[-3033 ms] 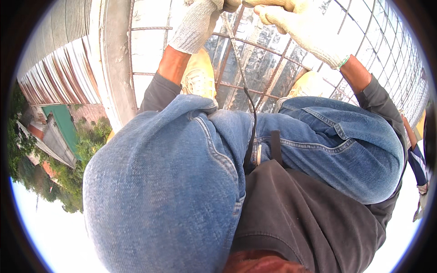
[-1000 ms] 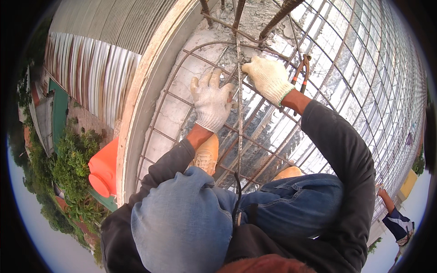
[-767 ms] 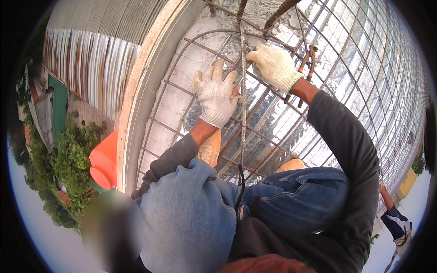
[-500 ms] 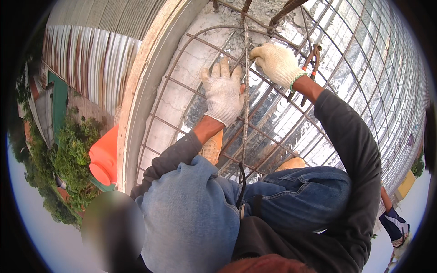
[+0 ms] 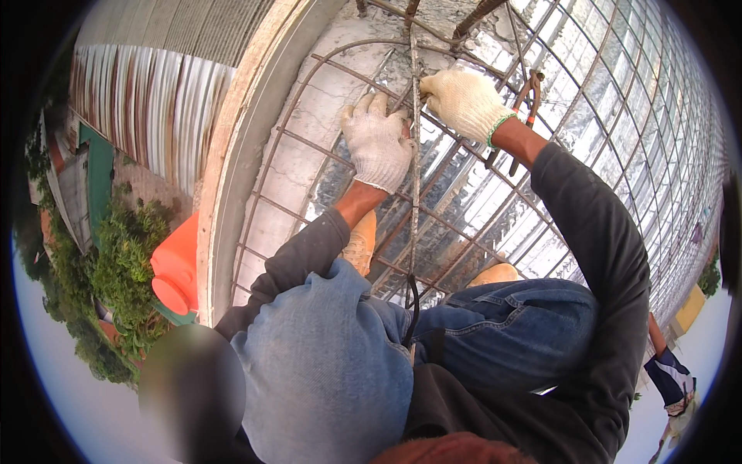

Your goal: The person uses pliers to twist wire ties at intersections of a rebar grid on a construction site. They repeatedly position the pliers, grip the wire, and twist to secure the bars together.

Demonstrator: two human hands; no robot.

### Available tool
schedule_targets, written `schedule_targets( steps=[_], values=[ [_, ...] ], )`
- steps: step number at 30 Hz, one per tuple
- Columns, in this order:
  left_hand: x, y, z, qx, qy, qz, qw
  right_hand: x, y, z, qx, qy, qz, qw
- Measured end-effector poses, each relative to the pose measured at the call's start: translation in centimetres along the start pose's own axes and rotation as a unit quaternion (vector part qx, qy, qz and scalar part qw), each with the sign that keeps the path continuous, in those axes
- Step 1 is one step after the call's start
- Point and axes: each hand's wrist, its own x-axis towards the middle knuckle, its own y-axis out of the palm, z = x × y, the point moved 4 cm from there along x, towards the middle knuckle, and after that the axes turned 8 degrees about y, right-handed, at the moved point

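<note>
White knitted gloves cover both my hands. My left hand (image 5: 377,143) lies over the steel bar mesh (image 5: 464,240), its fingers curled down around a steel bar (image 5: 340,68). Just across a long ribbed bar (image 5: 415,178), my right hand (image 5: 468,104) is closed in a pinch by that bar; what its fingertips hold is hidden. Beside my right wrist, rusty pincers (image 5: 533,97) with red on the handles rest on the mesh. My tan shoes (image 5: 359,243) show beneath my jeans.
Shiny corrugated metal sheeting (image 5: 556,131) lies under the mesh. Upright rebars (image 5: 475,17) rise at the top. A wooden edge board (image 5: 232,155) runs along the left, with an orange container (image 5: 176,259) beyond it. Another person's gloved hand (image 5: 671,380) shows at the far right.
The fingers of my left hand were spread and have curled in. My right hand has shifted slightly left, still pinched near the ribbed bar. The pincers stay on the mesh.
</note>
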Motion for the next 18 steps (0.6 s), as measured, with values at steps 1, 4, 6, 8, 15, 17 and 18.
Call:
schedule_targets(
  steps=[1,4,6,8,15,17,18],
  values=[
    [-0.1,0.4,0.2,0.004,0.003,-0.025,1.000,-0.4,-0.1,0.2,-0.015,0.005,-0.005,1.000],
    [-0.3,0.5,0.4,-0.041,-0.009,-0.050,0.998,-1.2,0.0,0.1,-0.060,0.030,-0.029,0.997],
    [-0.4,0.3,0.2,-0.072,-0.033,-0.067,0.995,-2.0,-0.7,-0.8,-0.042,0.028,-0.063,0.997],
    [-0.7,0.6,0.4,-0.105,-0.056,-0.075,0.990,-1.9,-0.5,-0.6,-0.030,0.035,-0.048,0.998],
    [-1.0,-1.2,1.3,-0.155,-0.075,-0.091,0.981,-1.5,0.7,0.3,0.026,0.057,0.024,0.998],
    [-0.5,-2.3,0.8,-0.125,-0.039,-0.093,0.987,-2.1,0.1,0.2,0.059,0.068,0.035,0.995],
    [-0.2,-2.6,0.5,-0.120,-0.022,-0.091,0.988,-2.3,-0.3,0.1,0.073,0.076,0.040,0.994]
  ],
)
